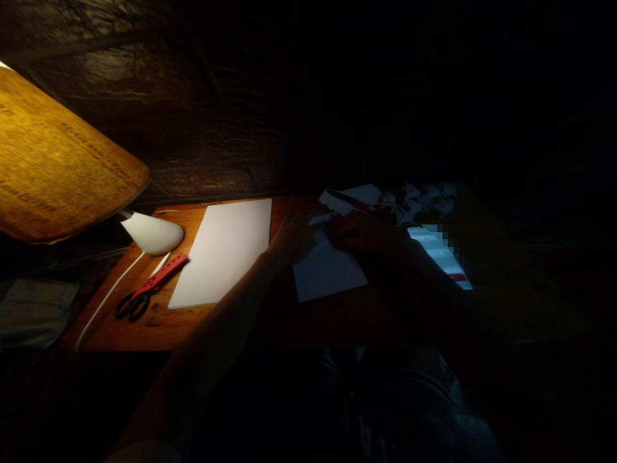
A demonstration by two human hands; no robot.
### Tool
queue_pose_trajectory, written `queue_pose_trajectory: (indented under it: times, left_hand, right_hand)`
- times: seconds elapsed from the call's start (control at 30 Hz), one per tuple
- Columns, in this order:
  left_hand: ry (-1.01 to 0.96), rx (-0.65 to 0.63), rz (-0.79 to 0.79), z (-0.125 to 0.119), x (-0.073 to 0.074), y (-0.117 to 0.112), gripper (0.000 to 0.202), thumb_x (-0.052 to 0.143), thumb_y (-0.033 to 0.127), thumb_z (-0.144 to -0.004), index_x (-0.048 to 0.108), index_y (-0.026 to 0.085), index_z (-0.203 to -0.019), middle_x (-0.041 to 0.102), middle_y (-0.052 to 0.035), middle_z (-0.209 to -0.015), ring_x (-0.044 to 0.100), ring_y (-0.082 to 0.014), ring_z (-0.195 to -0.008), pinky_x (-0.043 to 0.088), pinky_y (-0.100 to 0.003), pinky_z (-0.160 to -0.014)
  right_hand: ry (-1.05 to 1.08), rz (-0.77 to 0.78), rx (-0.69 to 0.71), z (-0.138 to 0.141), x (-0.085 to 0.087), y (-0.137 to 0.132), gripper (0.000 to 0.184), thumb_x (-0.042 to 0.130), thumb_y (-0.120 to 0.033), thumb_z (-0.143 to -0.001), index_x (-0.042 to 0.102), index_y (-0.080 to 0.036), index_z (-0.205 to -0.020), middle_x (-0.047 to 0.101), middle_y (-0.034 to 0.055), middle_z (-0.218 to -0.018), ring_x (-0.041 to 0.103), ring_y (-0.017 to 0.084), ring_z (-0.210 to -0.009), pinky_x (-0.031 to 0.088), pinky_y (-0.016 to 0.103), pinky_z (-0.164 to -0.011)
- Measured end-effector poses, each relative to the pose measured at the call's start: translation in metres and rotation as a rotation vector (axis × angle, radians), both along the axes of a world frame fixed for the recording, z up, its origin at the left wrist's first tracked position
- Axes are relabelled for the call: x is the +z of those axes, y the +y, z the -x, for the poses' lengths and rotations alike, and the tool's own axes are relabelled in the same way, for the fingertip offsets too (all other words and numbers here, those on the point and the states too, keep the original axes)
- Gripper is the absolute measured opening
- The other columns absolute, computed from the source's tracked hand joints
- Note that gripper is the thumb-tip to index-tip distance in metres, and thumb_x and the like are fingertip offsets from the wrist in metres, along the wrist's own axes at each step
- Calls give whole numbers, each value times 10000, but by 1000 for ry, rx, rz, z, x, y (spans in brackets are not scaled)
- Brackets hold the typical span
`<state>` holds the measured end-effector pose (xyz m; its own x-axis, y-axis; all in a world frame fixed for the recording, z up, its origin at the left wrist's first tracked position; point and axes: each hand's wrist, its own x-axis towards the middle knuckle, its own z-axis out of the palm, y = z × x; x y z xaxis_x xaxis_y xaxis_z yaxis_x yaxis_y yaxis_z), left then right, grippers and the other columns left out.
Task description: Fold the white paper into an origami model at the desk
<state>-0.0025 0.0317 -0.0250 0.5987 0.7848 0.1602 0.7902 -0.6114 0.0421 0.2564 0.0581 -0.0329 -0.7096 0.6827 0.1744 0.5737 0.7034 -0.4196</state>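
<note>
A small white sheet of paper (328,270) lies on the wooden table (159,325), dimly lit. My left hand (296,235) rests on the sheet's upper left part, fingers bent down onto its folded top edge. My right hand (364,231) sits in shadow on the sheet's upper right, also pressed on the paper. The fingers of both hands are too dark to make out clearly.
A larger white sheet (224,251) lies to the left. Red-handled scissors (149,286) lie beside a white lamp base (153,233) with its cord. A lit phone screen (441,254) glows at right, with crumpled paper scraps (385,199) behind. A lampshade (58,161) hangs at left.
</note>
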Motion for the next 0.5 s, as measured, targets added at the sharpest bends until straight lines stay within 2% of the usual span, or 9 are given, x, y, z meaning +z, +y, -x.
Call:
queue_pose_trajectory:
  times: [0.13, 0.23, 0.33, 0.5]
  left_hand:
    - [-44, -3, 30, -4, 1, -1, 569, 524, 180, -1001, 574, 302, -1554, 545, -63, -1645, 490, -334, -1478, 424, -557, -1203]
    - [-39, 25, 41, -10, 1, -3, 482, 513, 231, -1035, 590, 220, -1511, 619, -106, -1567, 533, -335, -1440, 415, -555, -1220]
    - [-12, 23, 35, -15, 1, -5, 439, 525, 233, -1032, 616, 162, -1456, 633, -138, -1548, 538, -347, -1443, 388, -563, -1250]
    - [-16, -4, 35, -13, 1, -6, 431, 526, 205, -1017, 630, 170, -1434, 636, -123, -1555, 559, -336, -1428, 398, -555, -1244]
  right_hand:
    - [-39, -8, 10, 1, 2, 0, 301, 679, -241, -947, 855, -233, -1191, 766, 122, -1317, 670, 290, -1201, 481, 466, -1072]
    - [-36, -29, 13, 4, 4, -1, 296, 628, -233, -980, 854, -247, -1170, 754, 96, -1364, 657, 285, -1232, 474, 471, -1087]
    - [-38, -44, 10, 6, 6, -2, 293, 607, -211, -991, 864, -254, -1126, 739, 87, -1406, 660, 282, -1232, 479, 477, -1093]
    - [-17, -65, 27, 5, 3, 1, 285, 618, -193, -986, 862, -215, -1131, 695, 118, -1478, 662, 293, -1276, 484, 485, -1126]
